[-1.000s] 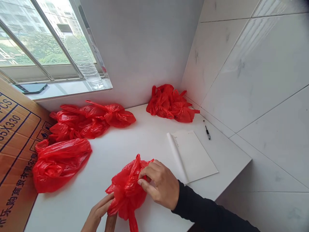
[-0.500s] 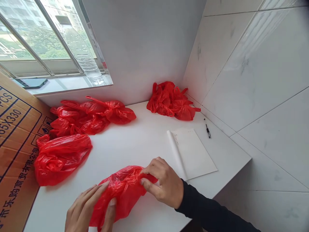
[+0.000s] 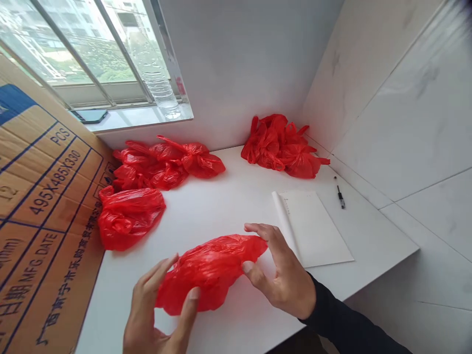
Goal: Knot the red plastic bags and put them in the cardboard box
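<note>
A crumpled red plastic bag (image 3: pixel 206 273) lies on the white table (image 3: pixel 217 209) between my two hands. My left hand (image 3: pixel 158 305) is around the bag's left end, with fingers behind and thumb over the front, spread apart and resting loosely on it. At the bag's right tip, my right hand (image 3: pixel 283 275) has thumb and fingers apart, close to the plastic. Whether the right fingertips touch it, I cannot tell. What the bag contains is hidden.
Another red bag (image 3: pixel 131 216) sits beside the cardboard box (image 3: pixel 55 211). Behind it are more knotted bags (image 3: pixel 165 164), and a red heap (image 3: pixel 282 147) fills the back corner. An open notebook (image 3: pixel 320 228) and a pen (image 3: pixel 339 196) lie right. A bottle (image 3: pixel 162 91) and phone (image 3: pixel 92 116) occupy the windowsill.
My right hand has let go of the bag's gathered top and opened. The bag now looks turned, with a smoother side up. The view has shifted left, showing more of the box.
</note>
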The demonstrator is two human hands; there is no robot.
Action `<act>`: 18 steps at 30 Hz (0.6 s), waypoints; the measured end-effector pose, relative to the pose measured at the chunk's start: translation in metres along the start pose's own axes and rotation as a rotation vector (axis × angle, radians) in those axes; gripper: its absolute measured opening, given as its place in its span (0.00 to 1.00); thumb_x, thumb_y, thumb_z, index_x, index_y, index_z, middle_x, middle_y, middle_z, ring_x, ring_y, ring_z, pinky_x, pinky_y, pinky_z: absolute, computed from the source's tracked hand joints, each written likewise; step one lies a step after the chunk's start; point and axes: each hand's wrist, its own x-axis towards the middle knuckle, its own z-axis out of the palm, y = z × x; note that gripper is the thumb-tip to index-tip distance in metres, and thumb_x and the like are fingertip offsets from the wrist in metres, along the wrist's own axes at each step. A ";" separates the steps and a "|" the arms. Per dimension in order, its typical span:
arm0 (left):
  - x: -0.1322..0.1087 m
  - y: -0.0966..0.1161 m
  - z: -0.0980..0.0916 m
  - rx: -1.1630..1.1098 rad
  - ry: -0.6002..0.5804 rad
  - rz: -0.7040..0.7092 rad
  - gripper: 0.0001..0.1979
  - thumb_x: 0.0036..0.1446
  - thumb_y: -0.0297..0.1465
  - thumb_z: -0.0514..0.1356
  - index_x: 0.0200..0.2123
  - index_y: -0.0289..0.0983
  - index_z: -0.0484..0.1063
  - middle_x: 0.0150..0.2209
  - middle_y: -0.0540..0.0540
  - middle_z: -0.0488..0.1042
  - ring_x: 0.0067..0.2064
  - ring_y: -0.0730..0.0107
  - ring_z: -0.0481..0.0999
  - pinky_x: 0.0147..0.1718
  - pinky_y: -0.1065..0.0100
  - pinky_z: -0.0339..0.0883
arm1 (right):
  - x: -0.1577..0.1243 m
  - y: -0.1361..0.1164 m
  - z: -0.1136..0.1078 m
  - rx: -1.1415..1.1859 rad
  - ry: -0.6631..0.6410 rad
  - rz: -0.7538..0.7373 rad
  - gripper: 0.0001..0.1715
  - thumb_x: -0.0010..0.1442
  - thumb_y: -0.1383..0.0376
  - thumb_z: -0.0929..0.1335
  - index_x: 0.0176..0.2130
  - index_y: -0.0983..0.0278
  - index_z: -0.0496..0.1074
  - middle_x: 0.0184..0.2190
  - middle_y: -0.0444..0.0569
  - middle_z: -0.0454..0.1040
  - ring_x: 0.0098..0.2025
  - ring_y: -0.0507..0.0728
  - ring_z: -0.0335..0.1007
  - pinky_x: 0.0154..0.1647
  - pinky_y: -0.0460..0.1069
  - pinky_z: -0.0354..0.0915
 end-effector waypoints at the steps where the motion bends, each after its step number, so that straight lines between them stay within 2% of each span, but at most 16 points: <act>1: 0.000 0.007 0.000 0.014 -0.036 0.017 0.27 0.59 0.38 0.64 0.62 0.47 0.65 0.59 0.44 0.69 0.59 0.54 0.70 0.57 0.57 0.67 | -0.001 -0.003 0.001 -0.019 -0.011 -0.031 0.34 0.63 0.63 0.69 0.65 0.53 0.56 0.59 0.46 0.65 0.62 0.56 0.59 0.64 0.52 0.60; 3: -0.001 0.013 -0.001 0.049 -0.097 0.050 0.27 0.59 0.37 0.64 0.62 0.47 0.65 0.59 0.44 0.68 0.60 0.55 0.69 0.57 0.57 0.67 | -0.003 -0.009 0.001 -0.052 -0.016 -0.088 0.34 0.63 0.64 0.69 0.65 0.54 0.57 0.58 0.46 0.66 0.62 0.56 0.59 0.64 0.52 0.60; 5: -0.004 0.010 -0.003 0.066 -0.117 0.051 0.23 0.60 0.35 0.64 0.59 0.48 0.68 0.57 0.45 0.69 0.59 0.57 0.70 0.52 0.61 0.72 | -0.001 -0.012 0.003 -0.088 -0.005 -0.166 0.34 0.63 0.67 0.69 0.64 0.55 0.57 0.58 0.47 0.65 0.63 0.57 0.57 0.68 0.54 0.55; 7: -0.007 0.005 -0.005 0.033 -0.087 0.031 0.16 0.62 0.33 0.62 0.53 0.47 0.72 0.52 0.46 0.72 0.55 0.61 0.73 0.44 0.68 0.74 | 0.002 -0.013 0.007 -0.139 -0.015 -0.236 0.36 0.62 0.67 0.70 0.66 0.58 0.56 0.60 0.49 0.64 0.64 0.58 0.57 0.72 0.58 0.48; 9: -0.009 0.004 -0.008 -0.031 -0.040 -0.007 0.10 0.63 0.31 0.60 0.47 0.46 0.74 0.48 0.48 0.73 0.52 0.66 0.74 0.42 0.71 0.73 | 0.006 -0.012 0.010 -0.198 -0.053 -0.239 0.37 0.63 0.66 0.70 0.66 0.60 0.56 0.58 0.50 0.67 0.60 0.58 0.61 0.74 0.62 0.43; 11: -0.010 0.009 -0.012 -0.055 0.045 -0.065 0.08 0.63 0.31 0.60 0.44 0.45 0.74 0.47 0.49 0.74 0.50 0.67 0.75 0.46 0.70 0.70 | 0.009 -0.009 0.011 -0.209 -0.081 -0.170 0.26 0.65 0.66 0.68 0.61 0.59 0.63 0.49 0.47 0.73 0.51 0.56 0.67 0.72 0.63 0.45; 12: -0.011 0.013 -0.014 -0.040 0.107 -0.103 0.06 0.62 0.31 0.61 0.43 0.44 0.75 0.47 0.49 0.74 0.50 0.67 0.74 0.48 0.68 0.68 | 0.010 -0.009 0.010 -0.187 -0.075 -0.118 0.19 0.66 0.67 0.66 0.56 0.58 0.67 0.44 0.45 0.74 0.46 0.55 0.68 0.69 0.62 0.51; 14: -0.012 0.021 -0.020 0.017 0.235 -0.168 0.05 0.61 0.34 0.62 0.40 0.43 0.75 0.45 0.48 0.73 0.48 0.66 0.73 0.49 0.66 0.65 | 0.009 -0.009 0.004 -0.121 -0.021 -0.012 0.09 0.67 0.68 0.64 0.46 0.57 0.70 0.37 0.44 0.73 0.42 0.55 0.68 0.57 0.58 0.64; 16: -0.013 0.027 -0.026 -0.018 0.333 -0.242 0.05 0.59 0.36 0.64 0.37 0.42 0.75 0.41 0.50 0.73 0.44 0.68 0.73 0.44 0.68 0.65 | 0.007 -0.012 -0.004 -0.072 0.035 0.069 0.06 0.66 0.67 0.63 0.41 0.57 0.69 0.36 0.44 0.71 0.41 0.56 0.67 0.43 0.53 0.67; 18: -0.013 0.029 -0.032 -0.215 0.354 -0.324 0.08 0.54 0.38 0.68 0.33 0.43 0.74 0.36 0.52 0.73 0.38 0.70 0.73 0.36 0.71 0.68 | 0.004 -0.016 -0.009 -0.065 0.023 0.117 0.03 0.65 0.66 0.63 0.39 0.58 0.66 0.35 0.44 0.70 0.37 0.55 0.67 0.37 0.51 0.66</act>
